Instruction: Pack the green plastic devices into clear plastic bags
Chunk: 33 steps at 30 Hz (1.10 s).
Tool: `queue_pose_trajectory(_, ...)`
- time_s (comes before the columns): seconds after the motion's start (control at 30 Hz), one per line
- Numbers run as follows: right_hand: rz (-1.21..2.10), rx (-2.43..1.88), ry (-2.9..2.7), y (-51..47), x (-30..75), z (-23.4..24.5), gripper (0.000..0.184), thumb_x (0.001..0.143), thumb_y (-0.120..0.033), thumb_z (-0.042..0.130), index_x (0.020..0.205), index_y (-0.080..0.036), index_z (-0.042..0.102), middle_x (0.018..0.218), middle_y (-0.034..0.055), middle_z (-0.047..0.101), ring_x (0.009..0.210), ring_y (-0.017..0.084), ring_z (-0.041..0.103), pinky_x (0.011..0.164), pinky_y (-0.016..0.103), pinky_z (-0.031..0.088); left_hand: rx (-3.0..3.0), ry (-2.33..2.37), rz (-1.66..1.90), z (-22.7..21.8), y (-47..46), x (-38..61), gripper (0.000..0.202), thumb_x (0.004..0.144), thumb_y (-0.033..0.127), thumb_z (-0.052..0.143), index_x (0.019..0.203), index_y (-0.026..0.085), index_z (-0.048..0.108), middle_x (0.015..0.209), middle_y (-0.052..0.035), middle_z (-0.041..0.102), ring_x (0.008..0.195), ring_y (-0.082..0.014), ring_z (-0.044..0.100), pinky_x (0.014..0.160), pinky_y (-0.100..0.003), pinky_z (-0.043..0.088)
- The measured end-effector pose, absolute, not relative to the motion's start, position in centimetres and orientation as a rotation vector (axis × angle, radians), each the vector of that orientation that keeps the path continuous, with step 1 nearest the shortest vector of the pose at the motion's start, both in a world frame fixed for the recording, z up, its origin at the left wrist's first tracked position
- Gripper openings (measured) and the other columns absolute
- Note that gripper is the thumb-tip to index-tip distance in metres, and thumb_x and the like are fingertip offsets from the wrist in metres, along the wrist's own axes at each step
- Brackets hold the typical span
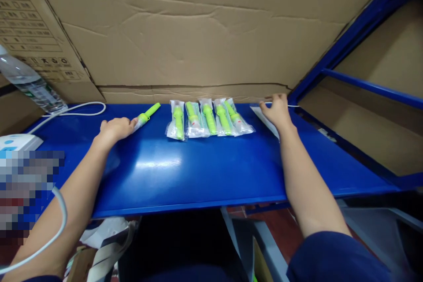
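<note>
My left hand (115,128) is closed around the clear end of a lime-green stick-shaped item (152,110), whose green end points up and to the right. Beyond it, several similar lime-green items in clear plastic bags (208,118) lie side by side in a row. At the right, my right hand (277,110) rests over a flat white packet or sheet (267,121), with thumb and fingers apart. Part of that packet is hidden beneath the hand.
The blue tabletop (198,172) is backed by a cardboard wall (198,39). A water bottle (36,83), a white device (23,142) and a white cable (89,108) are at the left. A blue metal frame (343,48) borders the right side.
</note>
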State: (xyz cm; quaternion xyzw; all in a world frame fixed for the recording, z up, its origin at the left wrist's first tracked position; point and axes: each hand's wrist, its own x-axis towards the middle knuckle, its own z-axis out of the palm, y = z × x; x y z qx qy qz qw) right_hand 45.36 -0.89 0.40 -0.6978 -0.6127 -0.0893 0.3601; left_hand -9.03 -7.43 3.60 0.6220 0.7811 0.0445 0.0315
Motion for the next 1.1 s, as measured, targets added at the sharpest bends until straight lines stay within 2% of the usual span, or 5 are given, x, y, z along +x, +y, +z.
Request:
queue_pose_trajectory(0.23,-0.235,-1.592,-1.839,-1.1,40.1,0.5,0.036,0.088,-0.029,0.052,0.114,-0.01,0.065,0.128,0.0254,0.056,0.128,0.035,0.054,0.112,0.053,0.042,2.14,2.475,0.354,4.3,-10.0,-6.8,0.072,0.077,0.071,0.063,0.112,0.008,0.07,0.118,-0.0318,0.067,0.117,-0.0512,0.059,0.096,-0.06,0.044)
queue_pose_trajectory(0.33,-0.224,-1.509,-1.924,-1.8,37.8,1.1,0.035,0.089,-0.029,0.049,0.116,-0.012,0.064,0.131,0.0237,0.055,0.131,0.035,0.052,0.113,0.054,0.042,2.575,2.044,0.803,4.5,-10.7,-4.0,0.052,0.094,0.053,0.051,0.13,0.017,0.062,0.129,-0.0203,0.064,0.124,-0.0388,0.056,0.103,-0.052,0.04)
queue_pose_trajectory(0.7,-0.064,-1.097,-2.19,-6.2,29.2,3.1,0.025,0.097,-0.026,0.043,0.109,-0.02,0.064,0.128,0.0169,0.06,0.124,0.03,0.057,0.109,0.05,0.044,2.637,1.516,0.826,0.7,-9.9,0.2,0.016,0.092,0.037,0.063,0.094,0.023,0.07,0.092,-0.0068,0.078,0.09,-0.0277,0.069,0.093,-0.046,0.036)
queue_pose_trajectory(1.0,0.652,-1.726,-2.183,-2.9,16.7,5.8,0.032,0.093,-0.042,0.066,0.109,-0.014,0.062,0.067,0.0067,0.064,0.075,0.027,0.067,0.067,0.034,0.052,2.658,1.411,0.972,2.0,-10.7,-0.4,0.01,0.087,0.032,0.072,0.082,0.023,0.074,0.117,-0.0072,0.07,0.107,-0.0263,0.064,0.094,-0.042,0.036)
queue_pose_trajectory(1.1,0.763,-1.843,-2.144,-1.6,13.8,6.1,0.035,0.09,-0.045,0.071,0.102,-0.013,0.064,0.048,-0.0015,0.051,0.06,0.021,0.061,0.053,0.028,0.048,2.6,1.115,0.814,2.9,-10.7,-1.3,0.01,0.087,0.029,0.071,0.079,0.023,0.072,0.096,-0.0028,0.073,0.093,-0.0214,0.067,0.085,-0.034,0.041)
